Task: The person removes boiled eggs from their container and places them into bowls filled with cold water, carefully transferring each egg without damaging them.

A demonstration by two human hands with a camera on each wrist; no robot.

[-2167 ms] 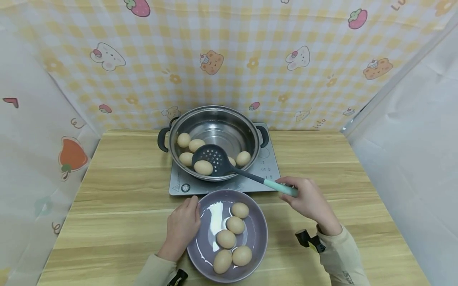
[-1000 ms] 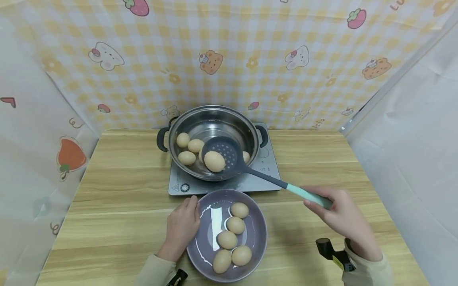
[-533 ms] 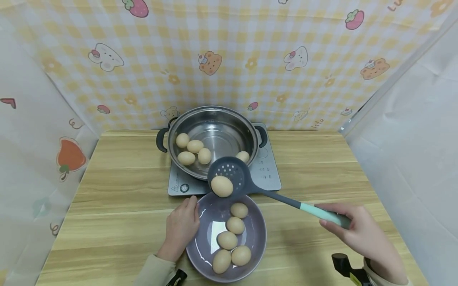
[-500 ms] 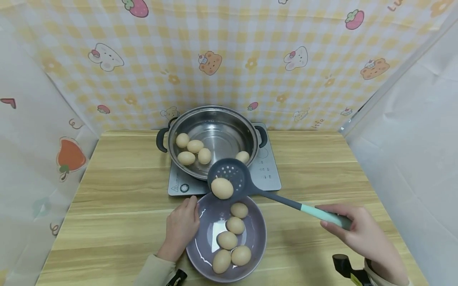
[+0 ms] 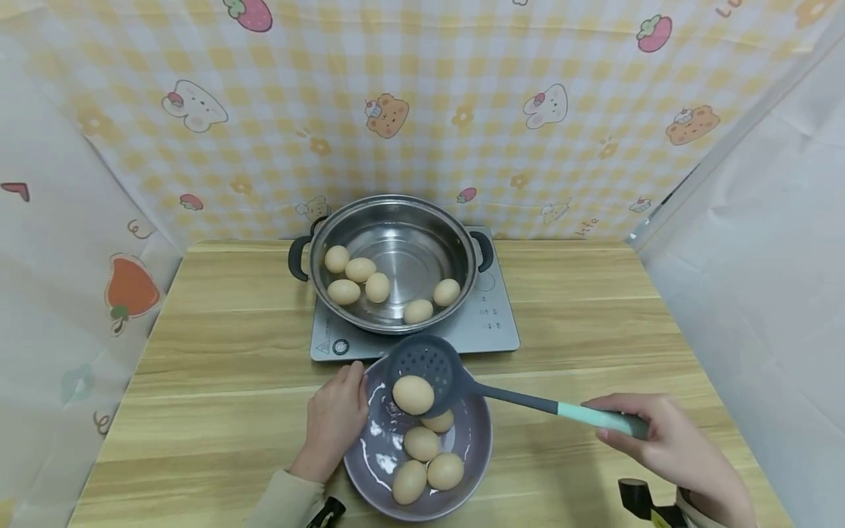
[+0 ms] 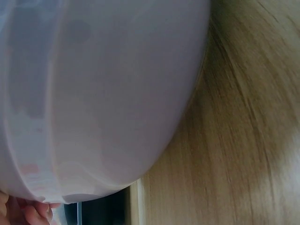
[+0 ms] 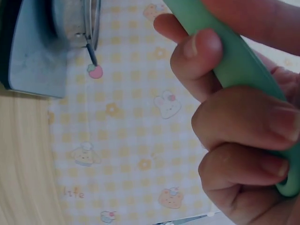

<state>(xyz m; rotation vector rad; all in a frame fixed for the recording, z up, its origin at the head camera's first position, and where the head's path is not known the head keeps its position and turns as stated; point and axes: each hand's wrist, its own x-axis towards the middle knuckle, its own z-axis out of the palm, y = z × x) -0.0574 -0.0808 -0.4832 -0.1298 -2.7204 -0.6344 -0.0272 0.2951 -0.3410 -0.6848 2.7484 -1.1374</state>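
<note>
My right hand (image 5: pixel 683 447) grips the mint-green handle of a dark grey skimmer (image 5: pixel 429 363); in the right wrist view the fingers curl round that handle (image 7: pixel 234 56). One egg (image 5: pixel 413 395) sits in the skimmer's perforated head, held over the far part of a purple-grey bowl (image 5: pixel 477 469). Several eggs (image 5: pixel 421 444) lie in this bowl, one partly covered by the skimmer and another hidden. My left hand (image 5: pixel 335 418) holds the bowl's left rim, its fingertips at the edge in the left wrist view. Behind stands a steel pot (image 5: pixel 396 220) with several eggs (image 5: pixel 378 287) inside.
The pot rests on a flat grey induction cooker (image 5: pixel 491 323), black handles out to both sides. Beneath everything is a wood-grain table (image 5: pixel 218 352). A yellow checked cloth (image 5: pixel 429 95) hangs behind, with white sheets (image 5: pixel 752 242) at both sides.
My right hand has drawn the skimmer from over the pot, back toward me, carrying one egg above the bowl. The left hand has stayed at the bowl's rim.
</note>
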